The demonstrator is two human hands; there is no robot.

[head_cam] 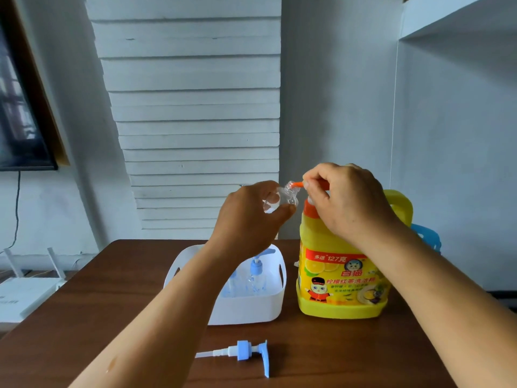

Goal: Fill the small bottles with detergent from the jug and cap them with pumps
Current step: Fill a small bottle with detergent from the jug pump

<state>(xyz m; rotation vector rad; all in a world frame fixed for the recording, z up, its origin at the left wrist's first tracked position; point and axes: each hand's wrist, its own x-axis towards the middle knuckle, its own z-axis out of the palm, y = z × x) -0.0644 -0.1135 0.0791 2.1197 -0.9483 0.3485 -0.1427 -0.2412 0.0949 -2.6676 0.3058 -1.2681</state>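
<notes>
A big yellow detergent jug [344, 275] with an orange pump top stands on the brown table. My right hand [349, 200] rests on top of that orange pump, fingers curled over its head. The orange spout [298, 184] points left into the mouth of a small clear bottle [282, 198]. My left hand [251, 219] grips this bottle, tilted, in the air just left of the jug. A blue-and-white pump cap [243, 352] lies on the table near the front edge.
A white basket [249, 306] left of the jug holds small clear bottles, one with a blue pump [60, 268]. A blue object [428, 236] sits behind the jug. White routers [30, 287] lie left of the table.
</notes>
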